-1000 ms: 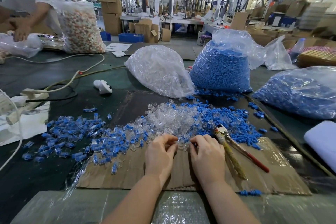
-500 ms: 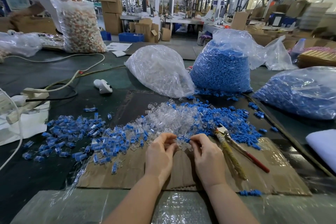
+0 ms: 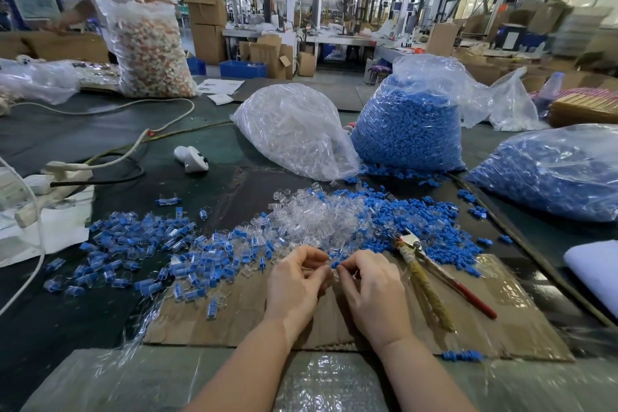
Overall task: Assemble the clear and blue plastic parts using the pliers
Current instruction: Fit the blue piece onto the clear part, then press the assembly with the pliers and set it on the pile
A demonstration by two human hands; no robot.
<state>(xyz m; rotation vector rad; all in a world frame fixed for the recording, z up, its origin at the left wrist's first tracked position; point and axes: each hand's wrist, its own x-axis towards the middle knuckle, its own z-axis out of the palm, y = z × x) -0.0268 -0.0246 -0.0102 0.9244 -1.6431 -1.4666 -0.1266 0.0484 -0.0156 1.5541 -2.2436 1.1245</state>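
A small blue part (image 3: 335, 264) is being pinched by the right hand (image 3: 376, 291) against a clear part (image 3: 329, 268) being gripped by the left hand (image 3: 294, 284), above the cardboard (image 3: 521, 321). The pliers (image 3: 431, 273) are lying untouched just right of the hands.

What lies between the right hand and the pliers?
Only bare cardboard: in the head view a narrow strip of it separates the right hand from the pliers, which lie untouched.

**Bench layout**

Cardboard sheet (image 3: 521, 321) on the table (image 3: 83, 137), nearest the person. Pliers (image 3: 431, 271) on its right part. Heap of loose parts (image 3: 321, 221) along its far edge; assembled pieces (image 3: 140, 251) spread leftward. Three bags behind: one (image 3: 294, 130) centre, one (image 3: 411, 124) to its right, one (image 3: 551, 170) far right.
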